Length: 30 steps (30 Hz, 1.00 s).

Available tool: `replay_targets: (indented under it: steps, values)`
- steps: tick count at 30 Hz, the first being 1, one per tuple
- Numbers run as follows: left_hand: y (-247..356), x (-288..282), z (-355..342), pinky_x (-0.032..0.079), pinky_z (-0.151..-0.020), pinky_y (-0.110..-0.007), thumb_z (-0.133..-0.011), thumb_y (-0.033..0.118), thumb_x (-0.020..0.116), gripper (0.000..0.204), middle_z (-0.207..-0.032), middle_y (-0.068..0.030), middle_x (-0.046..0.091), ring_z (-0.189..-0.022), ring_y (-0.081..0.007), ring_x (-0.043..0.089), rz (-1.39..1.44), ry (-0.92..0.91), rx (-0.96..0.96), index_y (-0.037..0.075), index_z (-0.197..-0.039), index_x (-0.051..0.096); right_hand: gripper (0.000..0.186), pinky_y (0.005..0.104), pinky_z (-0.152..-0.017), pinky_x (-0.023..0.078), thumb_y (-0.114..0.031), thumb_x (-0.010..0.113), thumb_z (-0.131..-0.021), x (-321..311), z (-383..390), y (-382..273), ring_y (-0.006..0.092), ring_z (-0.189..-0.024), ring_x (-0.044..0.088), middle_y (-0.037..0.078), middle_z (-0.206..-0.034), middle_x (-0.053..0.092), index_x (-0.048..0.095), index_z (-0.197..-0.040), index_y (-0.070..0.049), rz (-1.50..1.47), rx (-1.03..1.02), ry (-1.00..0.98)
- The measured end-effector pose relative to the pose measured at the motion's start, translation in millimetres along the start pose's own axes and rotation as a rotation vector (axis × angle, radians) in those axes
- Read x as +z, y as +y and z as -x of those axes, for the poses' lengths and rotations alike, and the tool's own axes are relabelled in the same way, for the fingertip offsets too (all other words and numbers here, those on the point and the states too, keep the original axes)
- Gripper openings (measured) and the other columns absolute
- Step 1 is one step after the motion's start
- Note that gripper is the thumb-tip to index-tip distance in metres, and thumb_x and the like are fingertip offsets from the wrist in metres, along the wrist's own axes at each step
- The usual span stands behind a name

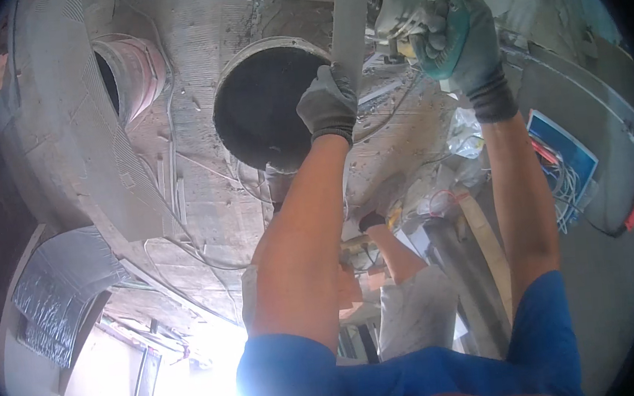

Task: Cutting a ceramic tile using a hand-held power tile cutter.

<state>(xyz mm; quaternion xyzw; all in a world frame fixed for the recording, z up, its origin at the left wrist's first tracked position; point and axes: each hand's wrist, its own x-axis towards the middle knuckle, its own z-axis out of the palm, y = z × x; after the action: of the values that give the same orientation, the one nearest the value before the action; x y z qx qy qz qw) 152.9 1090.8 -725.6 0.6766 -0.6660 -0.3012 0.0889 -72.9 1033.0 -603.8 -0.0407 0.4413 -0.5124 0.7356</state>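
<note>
My left hand [327, 104], in a grey glove, is closed around the lower end of a long, flat grey strip [351, 21] that runs up past the top edge of the view. To its right, my gloved right hand [470, 52] grips a dusty power tool [448, 42] by its green handle. The tool's round grey front end points left, close beside the strip; I cannot tell whether they touch. Just left of my left hand stands a large round bucket [267, 104], its inside dark. My fingers partly hide the tool's grip.
A pinkish bucket [133, 74] stands at the upper left beside a long grey ridged panel [91, 120]. Cables [172, 135] cross the dusty floor. Plastic bags [466, 132] and a blue sheet with coiled wires [566, 153] lie at right. Silver wrapping [65, 288] covers something lower left.
</note>
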Motion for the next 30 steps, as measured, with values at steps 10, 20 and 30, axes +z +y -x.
replay_targets:
  steps: [10,20,30]
  values:
    - [-1,2,2,0.054,-0.06,-0.05,-0.104,0.037,0.047,0.033,-0.072,-0.0159,0.069,-0.066,-0.0384,0.069,-0.027,-0.004,0.01,0.011,-0.089,0.06,0.052,0.0368,-0.074,0.054,-0.053,0.036,-0.105,-16,3,15,0.0167,-0.056,0.056,0.002,-0.073,0.062,0.065,-0.095,-0.011,-0.025,0.0,-0.004]
    - [0,-1,1,0.054,-0.064,-0.051,-0.105,0.04,0.043,0.037,-0.075,-0.0167,0.069,-0.07,-0.0396,0.07,-0.017,-0.017,0.0,0.011,-0.091,0.061,0.046,0.0371,-0.077,0.054,-0.053,0.04,-0.103,-18,14,29,0.0168,-0.056,0.058,-0.002,-0.083,0.072,0.069,-0.1,-0.017,-0.192,0.052,0.06]
    - [-4,1,2,0.054,-0.063,-0.051,-0.105,0.04,0.044,0.037,-0.076,-0.0183,0.07,-0.07,-0.0399,0.07,-0.008,0.008,0.02,0.01,-0.091,0.062,0.055,0.0389,-0.081,0.055,-0.056,0.042,-0.102,-7,29,37,0.0199,-0.054,0.058,0.003,-0.071,0.068,0.072,-0.101,-0.01,-0.189,0.059,0.17]
